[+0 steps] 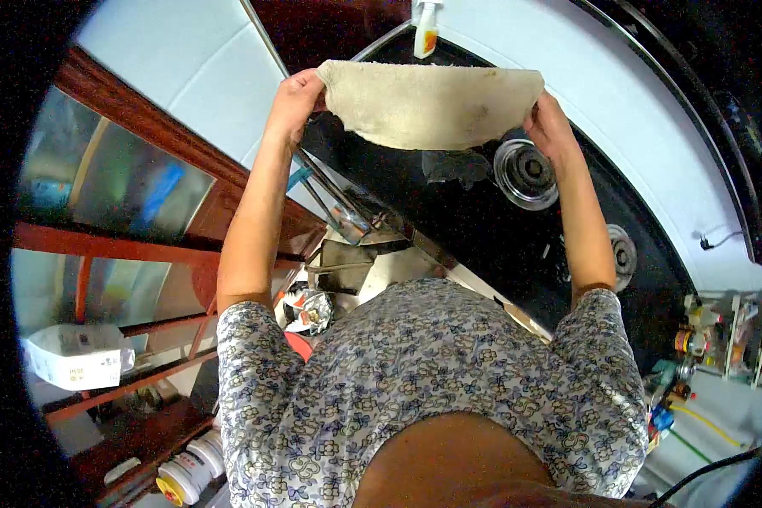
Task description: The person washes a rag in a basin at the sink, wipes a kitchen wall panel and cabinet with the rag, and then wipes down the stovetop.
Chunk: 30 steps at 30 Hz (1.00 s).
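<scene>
A beige cleaning cloth (432,106) with a few dark stains is stretched out in the air between my hands, above the black stove top (381,165). Its upper left corner is pinched by my left hand (296,102), fingers closed. On the other side my right hand (550,127) grips the right edge, its fingers partly hidden behind the cloth. Just below my right hand lies a round gas burner (527,173) with a shiny metal ring.
A spray bottle (426,30) stands at the back corner. Another burner (622,258) sits at the right. Wooden cabinets with glass panes (127,182) line the left, with a white plastic container (78,356). A rack of bottles (732,334) is at the lower right.
</scene>
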Each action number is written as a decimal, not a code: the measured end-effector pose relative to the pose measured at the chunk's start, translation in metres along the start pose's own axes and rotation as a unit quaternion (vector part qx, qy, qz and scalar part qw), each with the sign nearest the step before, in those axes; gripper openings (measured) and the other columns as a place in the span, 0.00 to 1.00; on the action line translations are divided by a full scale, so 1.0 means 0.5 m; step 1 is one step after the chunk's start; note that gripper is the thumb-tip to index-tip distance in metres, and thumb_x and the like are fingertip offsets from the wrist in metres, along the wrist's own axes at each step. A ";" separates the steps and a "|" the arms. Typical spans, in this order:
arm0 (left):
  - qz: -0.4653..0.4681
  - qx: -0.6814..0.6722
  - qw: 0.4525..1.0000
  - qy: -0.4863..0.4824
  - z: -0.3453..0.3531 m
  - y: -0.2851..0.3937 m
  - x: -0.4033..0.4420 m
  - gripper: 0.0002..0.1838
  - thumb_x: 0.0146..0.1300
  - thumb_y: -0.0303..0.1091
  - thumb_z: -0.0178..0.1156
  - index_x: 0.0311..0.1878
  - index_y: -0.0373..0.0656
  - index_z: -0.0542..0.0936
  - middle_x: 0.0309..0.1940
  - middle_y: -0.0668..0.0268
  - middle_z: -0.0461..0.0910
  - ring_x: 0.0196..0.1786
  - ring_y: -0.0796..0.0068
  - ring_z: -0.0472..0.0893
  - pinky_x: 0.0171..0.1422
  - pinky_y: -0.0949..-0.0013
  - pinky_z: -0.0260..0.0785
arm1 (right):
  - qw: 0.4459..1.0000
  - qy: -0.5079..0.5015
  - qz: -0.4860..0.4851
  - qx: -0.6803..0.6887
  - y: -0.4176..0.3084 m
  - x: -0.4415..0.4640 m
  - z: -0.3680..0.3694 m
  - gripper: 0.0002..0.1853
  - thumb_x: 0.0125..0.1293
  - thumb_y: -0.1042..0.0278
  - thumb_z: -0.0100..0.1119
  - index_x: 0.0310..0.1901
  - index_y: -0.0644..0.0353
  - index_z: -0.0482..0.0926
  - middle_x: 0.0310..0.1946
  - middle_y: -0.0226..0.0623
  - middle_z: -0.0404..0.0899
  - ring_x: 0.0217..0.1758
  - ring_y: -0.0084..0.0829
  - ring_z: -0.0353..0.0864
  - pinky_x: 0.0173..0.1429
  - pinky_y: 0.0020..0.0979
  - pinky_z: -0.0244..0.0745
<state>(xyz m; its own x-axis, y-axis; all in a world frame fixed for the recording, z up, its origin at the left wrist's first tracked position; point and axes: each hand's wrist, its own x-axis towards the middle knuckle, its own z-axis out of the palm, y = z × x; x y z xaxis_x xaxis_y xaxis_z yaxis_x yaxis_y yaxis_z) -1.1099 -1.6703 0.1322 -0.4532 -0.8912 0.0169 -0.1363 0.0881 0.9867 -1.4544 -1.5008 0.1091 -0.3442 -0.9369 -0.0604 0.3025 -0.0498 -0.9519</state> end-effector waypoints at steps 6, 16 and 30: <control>-0.020 -0.206 0.977 0.050 0.038 -0.013 0.008 0.12 0.70 0.38 0.48 0.44 0.43 0.78 0.33 0.72 0.81 0.34 0.80 0.78 0.39 0.73 0.72 | 0.991 -0.066 0.080 0.084 -0.019 0.071 0.031 0.22 0.71 0.49 0.43 0.56 0.57 0.71 0.51 0.31 0.76 0.52 0.26 0.75 0.54 0.36 0.73; -0.127 -0.277 0.949 0.083 0.074 -0.108 0.007 0.18 0.71 0.38 0.39 0.44 0.36 0.76 0.33 0.61 0.81 0.26 0.76 0.79 0.23 0.75 0.70 | 0.971 -0.173 -0.084 -0.141 0.112 0.257 -0.053 0.21 0.70 0.52 0.47 0.55 0.59 0.73 0.51 0.32 0.76 0.53 0.29 0.75 0.56 0.38 0.72; -0.099 -0.489 0.866 -0.022 0.165 -0.163 0.006 0.15 0.62 0.41 0.52 0.45 0.40 0.75 0.39 0.61 0.81 0.37 0.66 0.82 0.45 0.63 0.76 | 0.918 -0.318 0.017 -0.237 0.104 0.101 0.239 0.24 0.71 0.60 0.45 0.65 0.61 0.64 0.49 0.39 0.78 0.45 0.25 0.77 0.50 0.25 0.73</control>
<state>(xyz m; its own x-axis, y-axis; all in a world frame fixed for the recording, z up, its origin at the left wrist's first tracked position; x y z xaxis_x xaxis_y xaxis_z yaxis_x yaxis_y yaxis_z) -1.1728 -1.6435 0.0383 -0.5430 -0.8255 -0.1537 0.5863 -0.5038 0.6344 -1.3497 -1.5923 0.0924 0.2929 -0.9549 -0.0490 -0.1694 -0.0014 -0.9855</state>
